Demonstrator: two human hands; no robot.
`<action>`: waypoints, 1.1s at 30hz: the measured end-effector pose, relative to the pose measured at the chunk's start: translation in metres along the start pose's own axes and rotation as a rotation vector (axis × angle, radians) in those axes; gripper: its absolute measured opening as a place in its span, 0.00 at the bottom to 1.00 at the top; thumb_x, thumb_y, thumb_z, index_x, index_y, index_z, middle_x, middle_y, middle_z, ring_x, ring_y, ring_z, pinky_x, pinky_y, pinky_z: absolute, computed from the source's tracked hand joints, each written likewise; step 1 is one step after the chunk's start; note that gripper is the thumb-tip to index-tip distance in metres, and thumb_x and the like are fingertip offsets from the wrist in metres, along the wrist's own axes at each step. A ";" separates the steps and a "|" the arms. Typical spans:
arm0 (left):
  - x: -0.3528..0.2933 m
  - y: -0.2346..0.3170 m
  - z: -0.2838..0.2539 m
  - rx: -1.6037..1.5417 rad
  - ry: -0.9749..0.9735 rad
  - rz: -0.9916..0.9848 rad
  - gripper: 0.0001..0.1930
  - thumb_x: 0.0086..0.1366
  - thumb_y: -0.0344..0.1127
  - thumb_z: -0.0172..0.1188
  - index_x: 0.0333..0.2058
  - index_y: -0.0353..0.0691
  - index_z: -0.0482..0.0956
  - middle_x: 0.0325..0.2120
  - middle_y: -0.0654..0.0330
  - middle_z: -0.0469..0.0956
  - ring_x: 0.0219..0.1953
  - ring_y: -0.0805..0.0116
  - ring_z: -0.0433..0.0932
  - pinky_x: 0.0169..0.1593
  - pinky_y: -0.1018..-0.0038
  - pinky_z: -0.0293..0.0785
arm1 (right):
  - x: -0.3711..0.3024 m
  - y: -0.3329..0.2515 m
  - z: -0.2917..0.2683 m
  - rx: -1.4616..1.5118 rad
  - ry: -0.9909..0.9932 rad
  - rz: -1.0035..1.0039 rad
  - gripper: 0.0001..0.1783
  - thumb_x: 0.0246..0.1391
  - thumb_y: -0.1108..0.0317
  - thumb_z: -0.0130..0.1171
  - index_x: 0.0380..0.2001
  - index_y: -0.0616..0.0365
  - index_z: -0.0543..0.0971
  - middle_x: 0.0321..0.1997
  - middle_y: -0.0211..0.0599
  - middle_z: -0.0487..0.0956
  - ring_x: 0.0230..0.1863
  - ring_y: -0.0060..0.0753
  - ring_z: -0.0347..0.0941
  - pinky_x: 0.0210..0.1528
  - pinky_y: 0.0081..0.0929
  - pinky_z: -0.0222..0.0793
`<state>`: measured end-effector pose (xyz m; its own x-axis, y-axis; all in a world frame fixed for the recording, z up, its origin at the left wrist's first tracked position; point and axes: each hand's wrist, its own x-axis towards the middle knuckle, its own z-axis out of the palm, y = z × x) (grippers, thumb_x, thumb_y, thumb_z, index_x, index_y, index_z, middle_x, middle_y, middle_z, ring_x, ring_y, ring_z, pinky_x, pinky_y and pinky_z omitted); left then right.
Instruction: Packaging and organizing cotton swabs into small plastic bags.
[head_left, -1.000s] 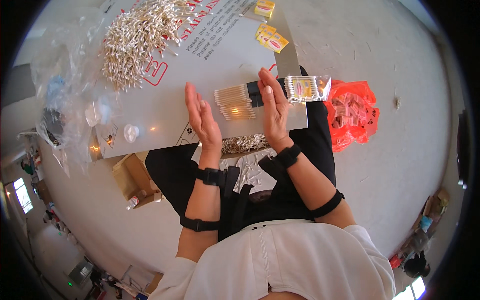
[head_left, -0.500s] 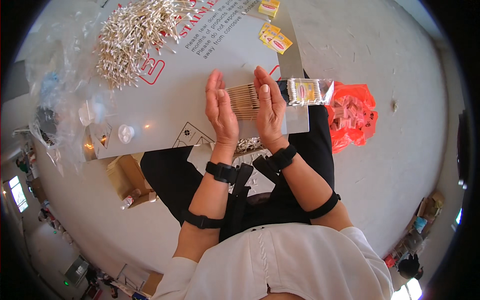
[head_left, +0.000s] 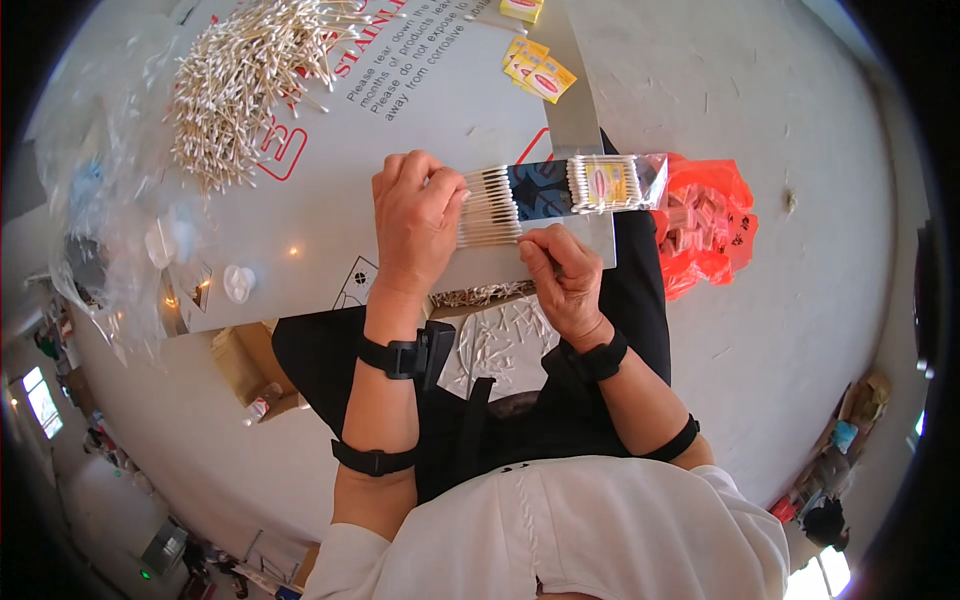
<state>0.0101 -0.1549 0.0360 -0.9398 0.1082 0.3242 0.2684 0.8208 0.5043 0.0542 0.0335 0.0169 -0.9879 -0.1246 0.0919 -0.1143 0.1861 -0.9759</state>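
Observation:
A flat row of cotton swabs (head_left: 488, 212) lies side by side on the grey board. My left hand (head_left: 415, 220) is closed over the row's left ends, its fingers curled and hiding the tips there. At the near right corner of the row, my right hand (head_left: 566, 280) pinches the end of the nearest swab between thumb and forefinger. To the right of the row is a dark blue patterned strip (head_left: 540, 190). A clear packet (head_left: 607, 184) of cotton swabs with a yellow card inside lies at the strip's right end, reaching past the board edge.
A big heap of loose cotton swabs (head_left: 245, 95) covers the board's far left. Yellow cards (head_left: 540, 70) lie far right. Clear plastic film (head_left: 95, 200) and a small white cap (head_left: 238, 283) are left. A red bag (head_left: 740, 205) of packets sits right; an open carton (head_left: 245, 355) is below.
My palms were upright on either side of the swabs; now both hands have curled. The left moved slightly left, the right nearer to me, uncovering the dark strip. The whole view shifted slightly.

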 end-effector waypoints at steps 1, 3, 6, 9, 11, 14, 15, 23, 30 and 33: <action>0.002 0.000 0.000 -0.001 -0.004 0.002 0.07 0.50 0.26 0.67 0.28 0.42 0.78 0.30 0.63 0.71 0.39 0.60 0.70 0.45 0.65 0.65 | 0.001 -0.001 -0.001 -0.017 -0.014 0.002 0.02 0.56 0.78 0.60 0.33 0.63 0.77 0.25 0.40 0.74 0.23 0.34 0.69 0.26 0.26 0.65; 0.005 0.001 0.002 0.024 -0.072 0.000 0.07 0.49 0.27 0.67 0.27 0.42 0.77 0.29 0.64 0.72 0.38 0.61 0.70 0.45 0.65 0.64 | 0.003 -0.001 -0.001 -0.040 -0.020 -0.015 0.02 0.55 0.79 0.60 0.32 0.63 0.77 0.25 0.40 0.74 0.24 0.36 0.71 0.27 0.28 0.66; 0.005 0.000 0.005 0.031 -0.125 0.027 0.07 0.49 0.26 0.67 0.27 0.42 0.78 0.28 0.64 0.70 0.38 0.62 0.69 0.45 0.65 0.63 | 0.004 0.000 -0.001 -0.074 -0.025 -0.041 0.04 0.53 0.80 0.61 0.32 0.63 0.77 0.26 0.41 0.75 0.26 0.41 0.73 0.28 0.29 0.68; 0.006 0.000 0.005 0.047 -0.148 0.044 0.07 0.50 0.27 0.66 0.27 0.42 0.77 0.29 0.64 0.70 0.39 0.62 0.69 0.45 0.65 0.64 | 0.005 0.001 -0.002 -0.091 -0.030 -0.051 0.05 0.52 0.80 0.61 0.33 0.63 0.78 0.27 0.42 0.76 0.27 0.44 0.74 0.29 0.30 0.69; 0.006 -0.001 0.006 0.045 -0.169 0.049 0.07 0.50 0.27 0.65 0.27 0.41 0.76 0.29 0.63 0.70 0.39 0.61 0.69 0.45 0.65 0.64 | 0.006 0.001 -0.002 -0.094 -0.035 -0.051 0.05 0.52 0.80 0.61 0.33 0.62 0.78 0.28 0.42 0.76 0.27 0.45 0.75 0.30 0.30 0.70; 0.006 -0.002 0.006 0.056 -0.200 0.065 0.07 0.51 0.27 0.64 0.27 0.41 0.74 0.30 0.62 0.69 0.40 0.60 0.69 0.45 0.64 0.64 | 0.006 0.001 -0.001 -0.102 -0.030 -0.072 0.05 0.52 0.80 0.61 0.33 0.62 0.78 0.28 0.42 0.77 0.28 0.45 0.75 0.30 0.31 0.70; 0.005 -0.003 0.006 0.068 -0.215 0.075 0.07 0.51 0.27 0.63 0.27 0.41 0.73 0.30 0.61 0.69 0.40 0.59 0.68 0.45 0.64 0.64 | 0.006 0.001 -0.001 -0.106 -0.032 -0.076 0.05 0.51 0.80 0.61 0.33 0.62 0.78 0.28 0.42 0.77 0.28 0.46 0.75 0.30 0.31 0.70; 0.002 0.006 -0.001 0.227 -0.099 0.254 0.06 0.54 0.26 0.59 0.30 0.39 0.71 0.33 0.59 0.72 0.42 0.59 0.71 0.49 0.64 0.67 | 0.003 0.003 -0.001 0.107 0.060 0.165 0.03 0.58 0.76 0.61 0.35 0.63 0.78 0.28 0.36 0.77 0.27 0.30 0.74 0.31 0.25 0.71; -0.016 0.026 -0.019 0.099 -0.119 0.290 0.07 0.55 0.26 0.58 0.33 0.35 0.72 0.35 0.55 0.73 0.39 0.55 0.74 0.44 0.62 0.73 | 0.012 -0.021 0.010 0.884 0.118 0.515 0.09 0.58 0.75 0.62 0.42 0.63 0.81 0.33 0.32 0.82 0.30 0.17 0.75 0.32 0.16 0.71; -0.020 0.039 -0.027 0.054 -0.131 0.279 0.08 0.56 0.25 0.58 0.35 0.33 0.72 0.34 0.53 0.72 0.38 0.53 0.74 0.41 0.63 0.74 | 0.006 -0.025 0.014 1.078 0.097 0.567 0.08 0.57 0.76 0.62 0.42 0.63 0.81 0.33 0.32 0.82 0.30 0.18 0.75 0.32 0.16 0.71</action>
<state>0.0450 -0.1405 0.0704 -0.8519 0.4018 0.3359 0.5112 0.7775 0.3664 0.0522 0.0146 0.0390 -0.8786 -0.2061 -0.4308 0.4348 -0.7185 -0.5429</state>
